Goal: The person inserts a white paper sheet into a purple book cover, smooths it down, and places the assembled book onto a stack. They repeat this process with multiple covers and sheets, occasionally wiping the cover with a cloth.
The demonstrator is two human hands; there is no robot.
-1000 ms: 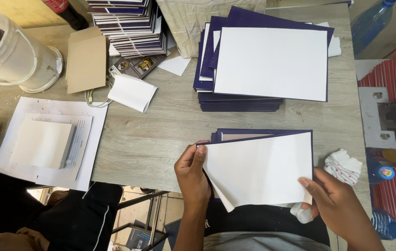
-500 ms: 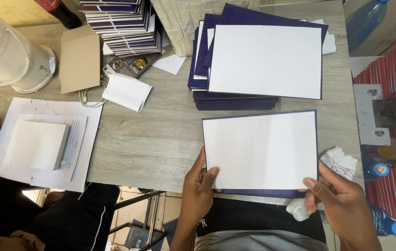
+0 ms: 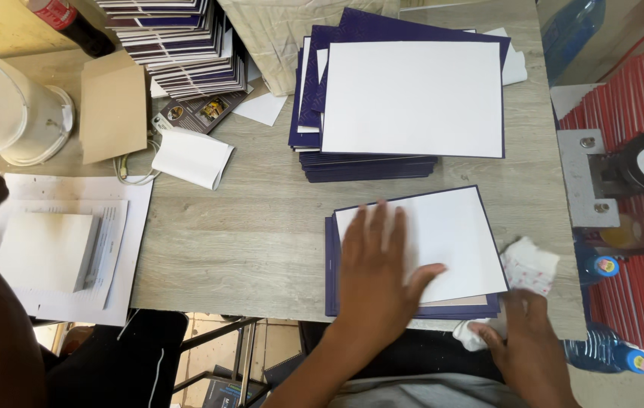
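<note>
Hands over near edge of grey worktop (image 3: 261,227). Left hand (image 3: 377,276) flat, fingers spread, grips nothing, pressing white sheet (image 3: 443,238) onto navy cover (image 3: 330,264). Right hand (image 3: 527,344) closed on crumpled white cloth (image 3: 529,264). Risk: sheet already sits skewed; uneven pressure may slide it further or crease it.

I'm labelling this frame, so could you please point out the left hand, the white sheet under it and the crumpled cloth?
left hand (image 3: 379,276), head view, back of the hand.
white sheet (image 3: 450,227), head view, bare upper middle.
crumpled cloth (image 3: 529,264), head view, bunched top part.
</note>
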